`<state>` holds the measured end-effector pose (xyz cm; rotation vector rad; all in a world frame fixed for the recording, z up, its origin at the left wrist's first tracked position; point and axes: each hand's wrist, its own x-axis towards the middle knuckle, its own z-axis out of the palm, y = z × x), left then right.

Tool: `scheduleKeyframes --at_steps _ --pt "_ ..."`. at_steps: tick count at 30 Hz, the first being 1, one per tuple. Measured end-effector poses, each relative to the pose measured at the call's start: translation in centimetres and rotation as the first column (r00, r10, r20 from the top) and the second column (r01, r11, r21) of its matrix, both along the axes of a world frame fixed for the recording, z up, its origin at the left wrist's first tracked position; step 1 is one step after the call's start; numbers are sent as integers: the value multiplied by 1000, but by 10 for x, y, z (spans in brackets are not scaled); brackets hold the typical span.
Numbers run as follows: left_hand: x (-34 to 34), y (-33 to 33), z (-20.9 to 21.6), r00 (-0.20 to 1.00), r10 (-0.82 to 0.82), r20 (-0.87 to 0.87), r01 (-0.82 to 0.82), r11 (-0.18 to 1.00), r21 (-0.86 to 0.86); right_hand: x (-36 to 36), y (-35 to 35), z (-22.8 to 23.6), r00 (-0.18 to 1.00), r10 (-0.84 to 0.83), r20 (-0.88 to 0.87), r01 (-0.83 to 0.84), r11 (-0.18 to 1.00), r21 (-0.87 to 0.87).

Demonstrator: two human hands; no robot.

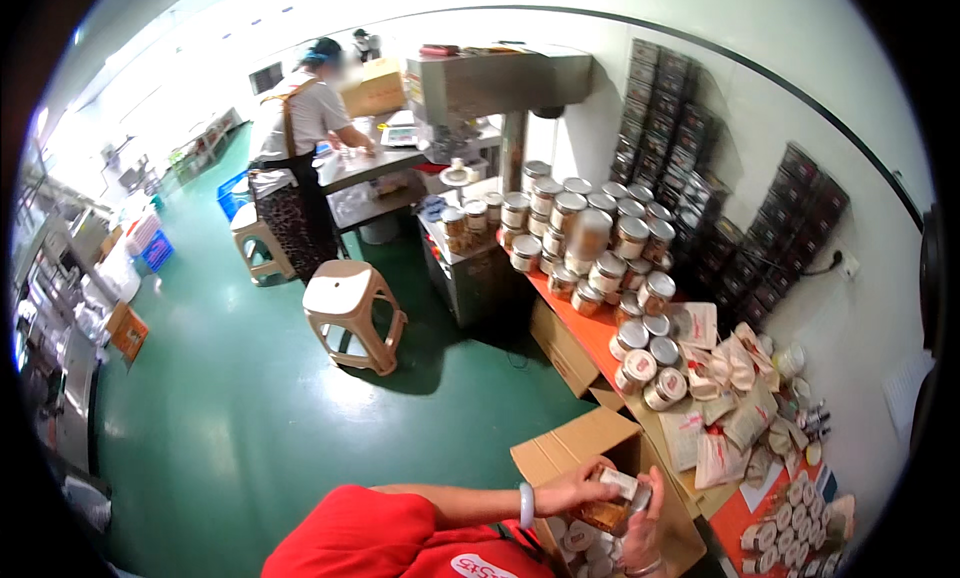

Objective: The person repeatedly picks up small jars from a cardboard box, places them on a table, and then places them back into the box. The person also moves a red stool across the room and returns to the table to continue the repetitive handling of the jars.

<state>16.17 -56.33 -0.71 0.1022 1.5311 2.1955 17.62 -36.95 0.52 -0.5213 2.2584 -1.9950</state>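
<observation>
My left hand [578, 486], a pale bangle on its wrist, is closed around a jar [603, 515] with amber contents, a white label and a silver lid. The jar is tilted above an open cardboard box [570, 440]. On the lid side, my right hand [643, 526] presses its fingers against the same jar. Below the hands, several jars with pale lids [580, 540] sit in the box. My hands hide part of the jar and the box's inside.
Right of the box, an orange-topped table [585, 328] carries many silver-lidded jars [630, 236] and paper pouches [750, 415]. Dark stacked packs [655, 118] line the wall. A beige stool [350, 293] stands on the green floor. Farther off, another person [305, 118] works at a metal table.
</observation>
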Motion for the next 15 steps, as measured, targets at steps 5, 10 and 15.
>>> scheduleKeyframes --at_steps 5,10,15 --pt "6 12 10 994 47 96 -54 996 77 6 -2 -3 958 -160 -236 194 973 126" --pt "8 39 7 958 210 -195 -209 978 27 -5 15 17 988 -151 -28 152 988 34" --pt "-3 78 8 955 140 -262 -149 989 -15 -9 57 7 982 -187 22 187 982 -21"
